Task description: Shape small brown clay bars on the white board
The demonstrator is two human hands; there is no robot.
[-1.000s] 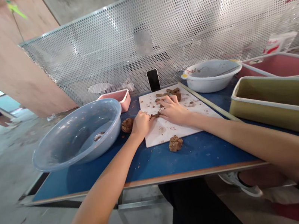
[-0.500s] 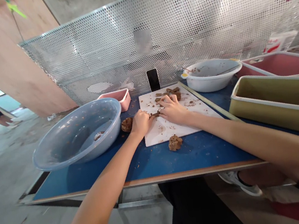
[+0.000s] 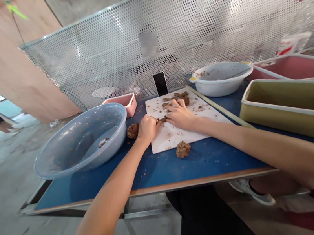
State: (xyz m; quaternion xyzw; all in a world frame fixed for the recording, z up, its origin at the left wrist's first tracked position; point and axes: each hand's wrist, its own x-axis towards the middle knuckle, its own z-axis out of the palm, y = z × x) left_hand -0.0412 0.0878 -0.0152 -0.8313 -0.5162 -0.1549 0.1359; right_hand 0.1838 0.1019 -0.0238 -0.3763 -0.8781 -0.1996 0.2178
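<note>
Over a white board [image 3: 167, 141] my left hand [image 3: 147, 128] and my right hand [image 3: 181, 115] are close together, with a thin brown strip of clay [image 3: 162, 120] between them. The fingers of both hands are closed on its ends; the fingertips are partly hidden. Flat brown clay pieces [image 3: 182, 97] lie on the board just beyond my right hand, with crumbs scattered around. A rough clay lump [image 3: 133, 131] sits left of my left hand. Another clay lump [image 3: 183, 150] rests at the board's near edge, on the blue table [image 3: 166, 173].
A large blue basin [image 3: 80, 145] stands at left, a small pink tray [image 3: 130, 105] behind it. A phone [image 3: 160, 84] leans against perforated metal. Right of the board are a long stick [image 3: 221, 107], a white basin [image 3: 222, 79], an olive planter [image 3: 293, 111] and a plastic bottle [image 3: 299, 37].
The view has shifted very slightly. Both hands stay at the clay strip in almost the same position, and nothing else has visibly moved.
</note>
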